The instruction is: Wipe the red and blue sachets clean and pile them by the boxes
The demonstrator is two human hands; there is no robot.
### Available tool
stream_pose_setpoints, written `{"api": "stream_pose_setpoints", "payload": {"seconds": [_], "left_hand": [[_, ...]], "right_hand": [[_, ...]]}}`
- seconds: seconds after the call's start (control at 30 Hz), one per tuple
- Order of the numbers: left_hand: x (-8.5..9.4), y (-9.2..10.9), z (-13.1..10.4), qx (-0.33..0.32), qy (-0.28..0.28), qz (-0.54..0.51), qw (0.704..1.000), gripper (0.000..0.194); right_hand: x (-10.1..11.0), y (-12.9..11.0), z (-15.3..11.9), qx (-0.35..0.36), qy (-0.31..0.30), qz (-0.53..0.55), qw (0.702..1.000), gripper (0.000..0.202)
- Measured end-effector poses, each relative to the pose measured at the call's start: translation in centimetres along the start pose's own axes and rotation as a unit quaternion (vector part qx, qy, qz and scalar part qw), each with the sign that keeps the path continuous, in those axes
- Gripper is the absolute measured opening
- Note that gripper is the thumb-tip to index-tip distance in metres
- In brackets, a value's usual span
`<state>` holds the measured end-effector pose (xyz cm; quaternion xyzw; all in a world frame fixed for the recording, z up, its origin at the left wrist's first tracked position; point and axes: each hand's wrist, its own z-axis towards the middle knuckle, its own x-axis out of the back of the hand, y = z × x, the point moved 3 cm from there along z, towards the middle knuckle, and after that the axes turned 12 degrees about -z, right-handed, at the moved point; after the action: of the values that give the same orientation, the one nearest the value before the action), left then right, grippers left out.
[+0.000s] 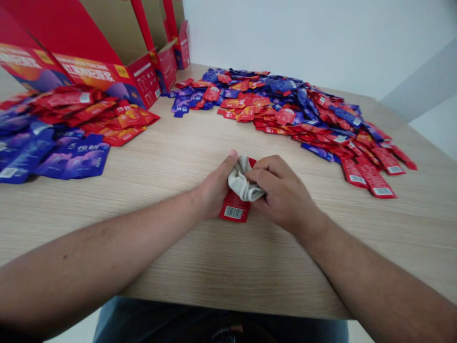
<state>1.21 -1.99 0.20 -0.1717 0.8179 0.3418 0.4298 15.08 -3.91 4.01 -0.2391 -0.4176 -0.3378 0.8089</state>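
Observation:
Near the middle of the table, my left hand [216, 190] is closed on the left side of a red pouch [234, 209], whose barcode end points toward me. A crumpled greyish-white cloth [243, 183] lies over the upper part of that pouch. My right hand [282, 190] pinches the cloth and presses it against the pouch from the right. The cloth and my fingers hide most of the pouch's upper half; only a small red corner shows above.
A long heap of red and blue pouches [285, 102] curves along the back and right. More pouches [78, 152] lie piled at the left. Behind them stand several open red cartons [139, 81]. A white wall [303, 38] borders the wooden table [171, 171].

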Motion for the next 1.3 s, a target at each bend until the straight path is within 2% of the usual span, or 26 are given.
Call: {"api": "stream_pose_setpoints", "payload": {"seconds": [0.1,0.27,0.37,0.57,0.67,0.73,0.8,0.87,0.93,1.0,1.1,1.2,1.23,1.3], "left_hand": [[0.1,0.0,0.0,0.005,0.007,0.027,1.0,0.065],[-0.4,-0.2,0.1,-0.018,-0.011,-0.021,1.0,0.059],[-0.4,0.1,0.2,-0.023,0.009,-0.03,0.999,0.054],[0.5,1.3,0.1,-0.063,0.081,-0.001,0.995,0.042],[0.7,1.4,0.0,-0.068,0.07,0.0,0.995,0.04],[0.6,1.2,-0.1,-0.065,0.058,-0.003,0.996,0.04],[0.4,0.9,0.1,-0.053,0.048,-0.007,0.997,0.042],[0.0,0.7,0.3,-0.052,0.031,-0.018,0.998,0.044],[-0.3,0.5,0.4,-0.066,0.016,-0.023,0.997,0.041],[-0.4,0.5,0.4,-0.083,0.025,-0.015,0.996,0.037],[-0.1,0.7,0.1,-0.075,0.052,-0.004,0.996,0.032],[0.2,0.8,-0.3,-0.069,0.045,-0.004,0.997,0.026],[0.3,0.9,-0.4,-0.076,0.04,0.002,0.996,0.026],[0.3,1.0,-0.5,-0.103,0.033,0.023,0.994,0.039]], "right_hand": [[0.3,0.4,0.0,-0.051,0.044,-0.021,0.998,0.016],[0.2,0.0,0.1,-0.029,0.01,-0.01,0.999,0.015],[0.2,-0.4,0.0,-0.04,0.003,-0.012,0.999,0.017],[-0.3,-2.9,-1.2,0.067,-0.115,0.056,0.989,0.012],[-0.1,-3.2,-1.8,0.126,-0.156,0.087,0.976,0.014],[-0.1,-2.6,-1.8,0.135,-0.159,0.093,0.974,0.015],[-0.1,-1.4,-1.3,0.1,-0.124,0.078,0.984,0.016],[-0.3,-0.1,-0.5,0.022,-0.058,0.027,0.998,0.015],[-0.6,1.1,0.1,-0.056,0.005,-0.024,0.998,0.016],[-0.8,1.7,0.3,-0.102,0.042,-0.041,0.993,0.015],[-0.8,2.3,0.1,-0.139,0.072,-0.03,0.987,0.011],[-0.3,3.2,-0.6,-0.177,0.079,-0.024,0.981,0.009],[-0.1,3.5,-0.8,-0.191,0.073,-0.022,0.979,0.009],[0.2,4.2,-1.0,-0.218,0.064,-0.016,0.974,0.01]]}}
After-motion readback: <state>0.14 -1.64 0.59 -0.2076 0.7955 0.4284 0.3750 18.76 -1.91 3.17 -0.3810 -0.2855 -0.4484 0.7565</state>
